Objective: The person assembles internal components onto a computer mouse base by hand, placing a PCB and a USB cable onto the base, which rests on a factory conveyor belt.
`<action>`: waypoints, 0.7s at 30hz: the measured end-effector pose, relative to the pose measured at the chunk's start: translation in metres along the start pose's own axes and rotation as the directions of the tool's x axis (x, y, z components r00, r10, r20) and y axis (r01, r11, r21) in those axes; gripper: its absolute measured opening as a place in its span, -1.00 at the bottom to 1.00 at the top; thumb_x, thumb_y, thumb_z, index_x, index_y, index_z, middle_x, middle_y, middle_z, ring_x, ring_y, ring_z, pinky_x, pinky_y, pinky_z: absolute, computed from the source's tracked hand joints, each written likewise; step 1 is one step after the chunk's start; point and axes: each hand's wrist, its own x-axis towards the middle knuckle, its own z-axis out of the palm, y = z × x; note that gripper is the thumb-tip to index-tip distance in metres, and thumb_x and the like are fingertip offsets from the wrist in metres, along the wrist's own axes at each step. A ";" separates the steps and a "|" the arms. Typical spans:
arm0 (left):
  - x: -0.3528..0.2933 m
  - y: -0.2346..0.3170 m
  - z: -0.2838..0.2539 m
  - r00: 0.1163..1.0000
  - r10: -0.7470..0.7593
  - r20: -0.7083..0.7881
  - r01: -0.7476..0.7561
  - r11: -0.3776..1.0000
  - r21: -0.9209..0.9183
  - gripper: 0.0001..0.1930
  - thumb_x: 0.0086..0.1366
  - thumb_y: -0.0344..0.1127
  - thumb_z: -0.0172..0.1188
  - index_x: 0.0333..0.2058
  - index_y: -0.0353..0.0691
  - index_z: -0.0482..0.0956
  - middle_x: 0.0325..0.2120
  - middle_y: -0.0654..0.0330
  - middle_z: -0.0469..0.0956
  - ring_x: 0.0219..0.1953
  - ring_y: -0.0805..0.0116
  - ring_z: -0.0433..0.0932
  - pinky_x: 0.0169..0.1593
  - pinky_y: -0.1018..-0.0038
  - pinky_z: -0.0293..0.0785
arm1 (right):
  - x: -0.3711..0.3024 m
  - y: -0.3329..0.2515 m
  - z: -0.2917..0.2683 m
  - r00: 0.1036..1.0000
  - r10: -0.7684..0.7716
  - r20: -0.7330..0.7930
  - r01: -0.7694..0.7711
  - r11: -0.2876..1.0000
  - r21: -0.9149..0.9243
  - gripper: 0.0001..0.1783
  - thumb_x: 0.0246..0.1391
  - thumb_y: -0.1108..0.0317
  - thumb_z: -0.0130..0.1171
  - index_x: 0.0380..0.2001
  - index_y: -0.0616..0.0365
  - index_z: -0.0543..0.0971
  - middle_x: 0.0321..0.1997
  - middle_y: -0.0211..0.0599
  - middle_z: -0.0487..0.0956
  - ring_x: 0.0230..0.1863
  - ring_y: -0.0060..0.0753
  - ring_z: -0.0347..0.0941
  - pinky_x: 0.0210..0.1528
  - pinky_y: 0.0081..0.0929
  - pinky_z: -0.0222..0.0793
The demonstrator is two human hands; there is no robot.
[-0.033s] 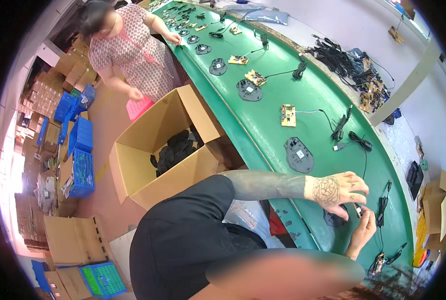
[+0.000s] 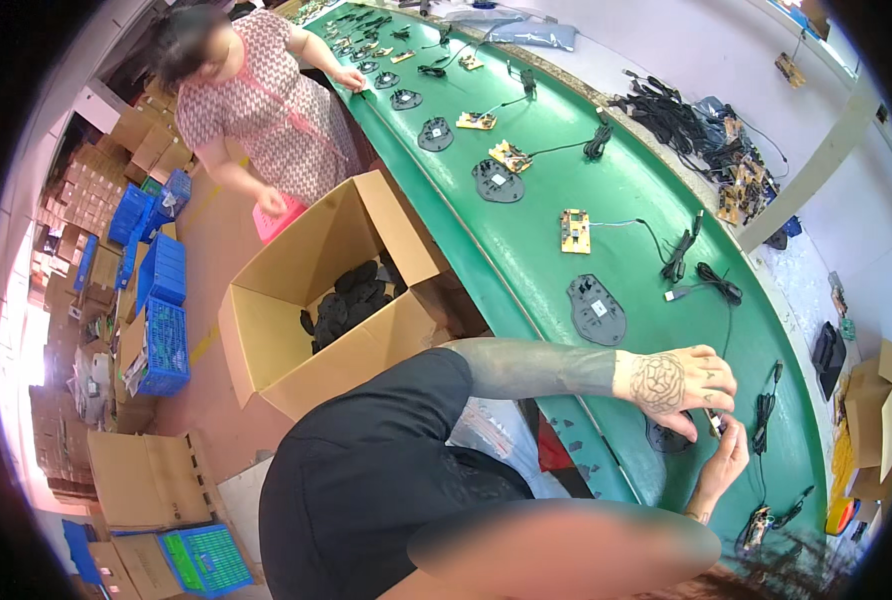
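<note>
My left hand [image 2: 674,384], at the end of a dark-sleeved arm, reaches over the green belt with its back up. Its fingers and thumb are apart, curving above a small dark and white part [image 2: 714,424]. My right hand [image 2: 724,466] pinches that part from the near side; its kind is hard to make out at this size. A black mouse base [image 2: 668,434] lies partly hidden under my left thumb. From beyond my left fingers a thin black cable leads up to a coiled cable with a plug [image 2: 718,286].
On the green belt [image 2: 526,235] lie more mouse bases [image 2: 597,310] and yellow circuit boards [image 2: 575,232] with cables. A cardboard box [image 2: 306,260] holding black parts stands at the left. Farther off, a co-worker [image 2: 276,110] holds a pink container [image 2: 278,215]. Heaped cables [image 2: 671,122] line the far ledge.
My right hand has shifted slightly, and my left hand has edged a little to the right. The co-worker's hand at the pink container has moved slightly.
</note>
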 end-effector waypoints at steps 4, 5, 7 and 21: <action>0.006 -0.002 0.017 0.989 0.029 0.143 -0.017 0.997 -0.080 -0.57 0.10 -0.07 0.40 -0.21 -0.17 0.43 -0.38 0.23 0.51 -0.30 0.17 0.54 -0.04 0.20 0.36 | -0.017 0.008 0.005 0.997 0.059 0.057 -0.077 0.910 0.408 -0.61 0.36 0.18 -0.04 -0.12 0.36 0.52 -0.12 -0.30 0.52 -0.06 -0.42 0.45 0.02 -0.41 0.35; 0.009 0.001 0.016 0.992 -0.043 0.116 0.061 0.987 -0.152 -0.59 0.11 -0.07 0.39 -0.22 -0.17 0.44 -0.38 0.21 0.50 -0.31 0.15 0.54 -0.07 0.21 0.38 | -0.018 0.003 0.009 0.991 0.081 0.108 -0.131 0.771 0.623 -0.62 0.34 0.20 0.01 -0.03 0.35 0.48 -0.03 -0.30 0.51 0.00 -0.42 0.44 0.11 -0.41 0.33; 0.010 0.005 0.017 0.984 -0.149 0.099 0.169 0.954 -0.246 -0.64 0.14 -0.13 0.36 -0.24 -0.18 0.44 -0.40 0.16 0.48 -0.34 0.10 0.54 -0.18 0.27 0.43 | -0.021 0.003 0.012 0.988 0.119 0.097 -0.153 0.798 0.584 -0.61 0.31 0.24 0.08 0.03 0.34 0.44 0.04 -0.29 0.48 0.06 -0.42 0.42 0.18 -0.42 0.29; 0.007 -0.030 -0.021 0.909 -0.271 0.317 0.330 0.932 -0.148 -0.82 0.27 -0.16 0.26 -0.39 -0.13 0.59 -0.61 0.22 0.52 -0.48 0.19 0.51 -0.24 0.30 0.44 | 0.016 -0.028 0.010 0.834 0.493 0.249 -0.524 0.565 0.637 -0.61 0.31 0.20 0.14 0.07 0.19 0.42 -0.26 -0.50 0.54 -0.44 -0.73 0.36 -0.45 -0.68 0.28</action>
